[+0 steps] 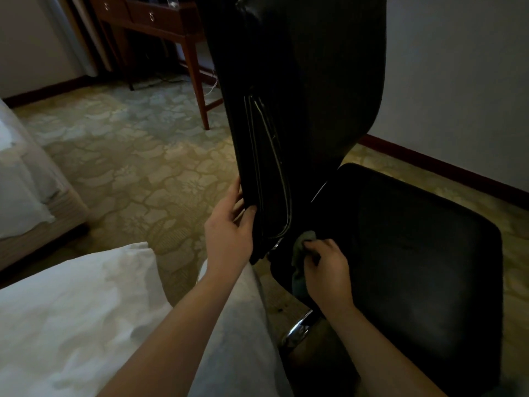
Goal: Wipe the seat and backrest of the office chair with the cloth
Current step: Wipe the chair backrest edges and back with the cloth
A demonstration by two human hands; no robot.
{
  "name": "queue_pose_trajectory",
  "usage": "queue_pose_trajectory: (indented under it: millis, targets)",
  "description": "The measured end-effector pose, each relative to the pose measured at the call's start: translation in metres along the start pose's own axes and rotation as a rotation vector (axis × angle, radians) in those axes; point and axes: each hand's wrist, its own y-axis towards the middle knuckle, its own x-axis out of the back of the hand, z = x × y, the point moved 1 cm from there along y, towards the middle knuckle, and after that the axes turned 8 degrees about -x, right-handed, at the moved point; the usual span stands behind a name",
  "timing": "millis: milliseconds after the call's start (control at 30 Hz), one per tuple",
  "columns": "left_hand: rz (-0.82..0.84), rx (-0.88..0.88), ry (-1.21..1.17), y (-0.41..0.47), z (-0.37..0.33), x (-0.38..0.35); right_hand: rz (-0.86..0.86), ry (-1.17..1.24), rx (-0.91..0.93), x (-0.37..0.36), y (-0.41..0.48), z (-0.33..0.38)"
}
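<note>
A: Bedroom, hotel sort by the look. Grounds?
B: Bed (25, 179) at far left, white sheets over a bare mattress edge. More white bedding (71, 310) heaped in the near corner.
A: Floor?
B: Patterned carpet (137, 156), gold-green, wall to wall. Dark red-brown skirting board (443, 164) under plain pale walls (458, 67).
A: Furniture?
B: Dark wooden desk (160, 21) on slim tapered legs, ring pulls (151, 15) on two drawers, loose cables (213, 84) below. Black office chair (415, 239) on the carpet nearby. Pale curtain (71, 38) hanging beside the desk.
</note>
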Motion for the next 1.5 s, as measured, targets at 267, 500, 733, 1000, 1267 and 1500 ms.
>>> queue_pose_trajectory:
  millis: [267, 500, 733, 1000, 1267, 1500]
  targets:
    - [-0.017, -0.002, -0.009, -0.003, 0.002, -0.003, -0.214, 0.265, 0.153, 0.017, 0.007, 0.041]
    - [-0.076, -0.004, 0.071, -0.006, 0.004, -0.009, -0.262, 0.311, 0.071, -0.014, -0.001, 0.042]
    - [-0.061, 0.013, 0.071, -0.008, 0.002, -0.009, -0.034, -0.024, 0.067, -0.013, -0.006, 0.003]
    - [-0.075, -0.005, 0.072, -0.029, -0.012, -0.008, -0.27, 0.27, 0.056, -0.01, -0.02, 0.031]
    - [-0.056, 0.061, 0.0, -0.035, -0.022, -0.003, -0.022, 0.044, -0.048, -0.042, -0.036, -0.002]
    - [0.032, 0.1, -0.08, -0.022, -0.041, 0.011, -0.193, 0.274, 0.076, 0.028, -0.027, 0.022]
